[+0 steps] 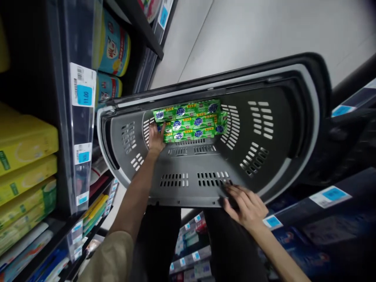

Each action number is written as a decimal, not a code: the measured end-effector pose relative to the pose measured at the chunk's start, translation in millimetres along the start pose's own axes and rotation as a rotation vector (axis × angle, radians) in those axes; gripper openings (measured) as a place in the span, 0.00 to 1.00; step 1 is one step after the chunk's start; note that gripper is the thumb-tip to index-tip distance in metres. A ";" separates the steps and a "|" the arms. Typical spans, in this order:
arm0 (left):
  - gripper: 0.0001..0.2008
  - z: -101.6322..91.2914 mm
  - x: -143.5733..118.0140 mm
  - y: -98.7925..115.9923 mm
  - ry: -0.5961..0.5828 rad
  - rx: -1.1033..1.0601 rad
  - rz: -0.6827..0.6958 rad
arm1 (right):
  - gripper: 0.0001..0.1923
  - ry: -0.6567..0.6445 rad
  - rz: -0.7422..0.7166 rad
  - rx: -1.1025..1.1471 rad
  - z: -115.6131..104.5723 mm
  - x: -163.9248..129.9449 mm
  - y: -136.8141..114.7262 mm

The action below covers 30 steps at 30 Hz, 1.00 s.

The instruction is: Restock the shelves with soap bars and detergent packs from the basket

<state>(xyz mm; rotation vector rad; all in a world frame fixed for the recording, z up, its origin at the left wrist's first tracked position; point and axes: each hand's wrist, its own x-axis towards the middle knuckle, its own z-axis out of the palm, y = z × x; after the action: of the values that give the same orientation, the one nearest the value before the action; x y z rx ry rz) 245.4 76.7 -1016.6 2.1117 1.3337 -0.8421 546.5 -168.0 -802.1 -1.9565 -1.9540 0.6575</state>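
Inside the grey basket (188, 162): green packs (189, 123), rowed close, seemingly to save room | our left hand (156, 141): thumb and fingers astride end pack (159, 128), pinch unclear | our right hand (248, 203): fingers curled by near rim (188, 202), perhaps steadying; grip unclear

- Pale grey, smooth tiled floor (249, 35) is faintly reflecting light.
- Black, straight-edged metal shelving (145, 29) is lining the left side.
- Dark, long-edged shelving (362, 186) is standing opposite.

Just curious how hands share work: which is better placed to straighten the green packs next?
Probably the left hand: it is right at the green packs inside the basket, while the right hand is by the near rim.
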 end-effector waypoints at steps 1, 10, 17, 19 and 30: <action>0.58 2.9 -4.6 2.2 -0.003 0.021 -0.004 | 0.10 -0.003 0.000 0.003 -0.5 0.4 0.7; 0.61 16.1 0.8 4.5 -0.034 0.107 0.172 | 0.07 -0.018 0.008 0.028 -2.9 1.6 0.7; 0.65 1.7 5.3 0.4 -0.075 0.092 0.170 | 0.08 -0.063 0.003 -0.040 1.1 -2.3 -0.4; 0.67 -7.2 1.3 2.2 -0.110 0.101 0.177 | 0.09 -0.083 0.008 -0.062 1.3 -1.9 -2.0; 0.61 -86.7 -56.4 -4.1 -0.424 -0.514 0.107 | 0.18 -0.201 0.693 0.522 7.5 30.3 -28.3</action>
<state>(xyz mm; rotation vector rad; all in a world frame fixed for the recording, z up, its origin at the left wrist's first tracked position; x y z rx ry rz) 243.4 104.1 -916.8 1.4921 1.0588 -0.7497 517.5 -137.8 -797.2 -2.2310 -0.9754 1.4091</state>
